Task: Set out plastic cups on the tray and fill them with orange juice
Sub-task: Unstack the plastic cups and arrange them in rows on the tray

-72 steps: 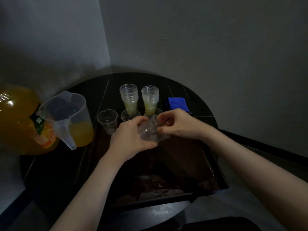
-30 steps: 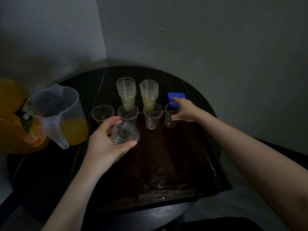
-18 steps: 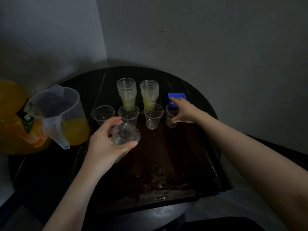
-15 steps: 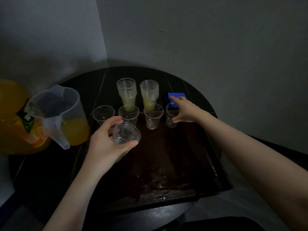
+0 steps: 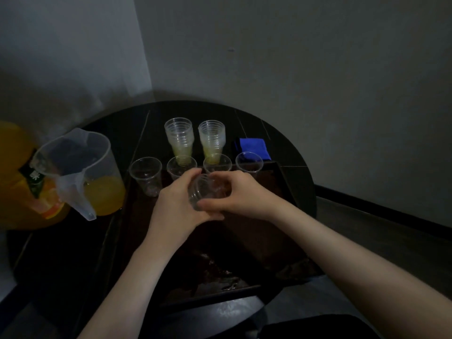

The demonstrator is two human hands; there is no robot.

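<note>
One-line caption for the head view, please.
Both hands, left hand and right hand, grip nested clear cups over the tray; four single cups stand behind.

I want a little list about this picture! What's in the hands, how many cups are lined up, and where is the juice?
hands: left hand and right hand both hold a nested clump of clear cups above the tray
cups set out: four in a row at the tray's far edge, no juice in them
spare cups: two stacks behind the row
juice: some in the jug, more in the big bottle, both left of the tray
extra: blue cloth
</note>
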